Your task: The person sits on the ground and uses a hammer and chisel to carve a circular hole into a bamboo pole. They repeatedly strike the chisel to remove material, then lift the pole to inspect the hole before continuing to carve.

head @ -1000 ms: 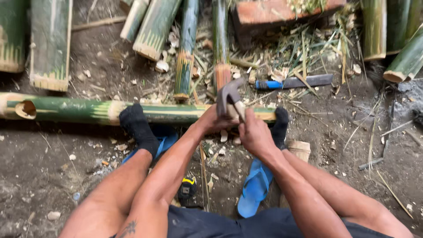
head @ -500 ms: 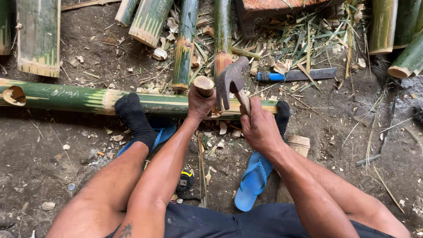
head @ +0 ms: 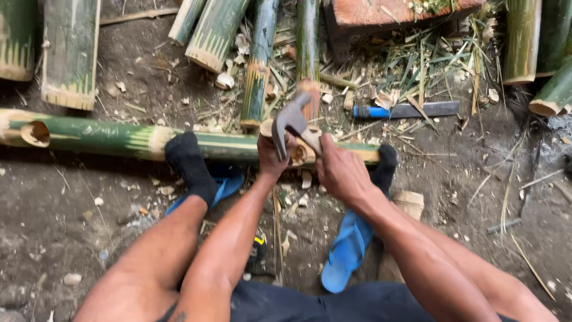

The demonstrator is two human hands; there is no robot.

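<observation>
I sit on the dirt with both black-socked feet pressed against a long green bamboo pole [head: 107,138] lying crosswise. My left hand [head: 273,158] grips a wooden-handled tool [head: 266,127] upright on the pole between my feet. My right hand [head: 339,173] holds a hammer whose grey metal head [head: 292,122] sits right at the top of that wooden handle. The tool's tip is hidden behind my hands.
Cut bamboo sections [head: 71,53] lie along the far side and at right [head: 524,42]. A blue-handled blade [head: 405,110] rests on leaf litter beyond the pole. A red brick block [head: 393,12] sits at the top. Blue sandals [head: 348,250] and a small black-and-yellow object [head: 257,247] lie near my legs.
The hammer rose off the wooden handle half a second ago and has come back down onto it. My left hand and feet stayed on the pole.
</observation>
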